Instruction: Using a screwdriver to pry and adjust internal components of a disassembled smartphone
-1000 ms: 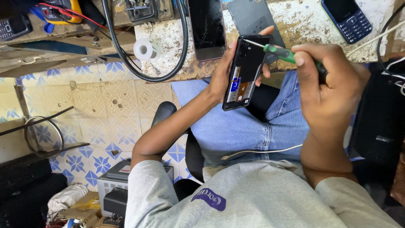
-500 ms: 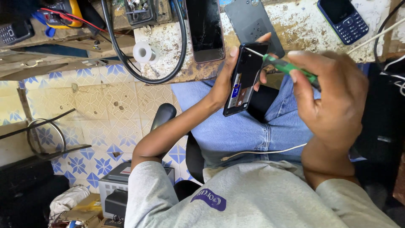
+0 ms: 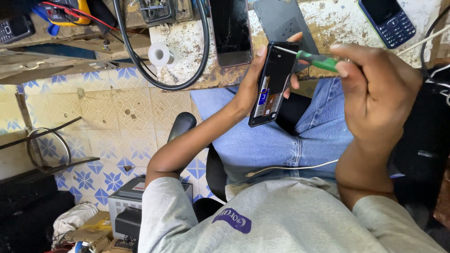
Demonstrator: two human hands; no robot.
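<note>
Green screwdriver [image 3: 318, 60] between raised hands

Bright even daylight, soft shadows, sharp focus (edges slightly warped)

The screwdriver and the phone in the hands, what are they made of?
The screwdriver seems to have a green plastic handle, smooth and slightly glossy, and a thin shaft that looks like bare grey metal. The right hand holds it. The opened phone in the left hand looks like glossy black plastic, though it could be glass; coloured parts show inside.
</note>
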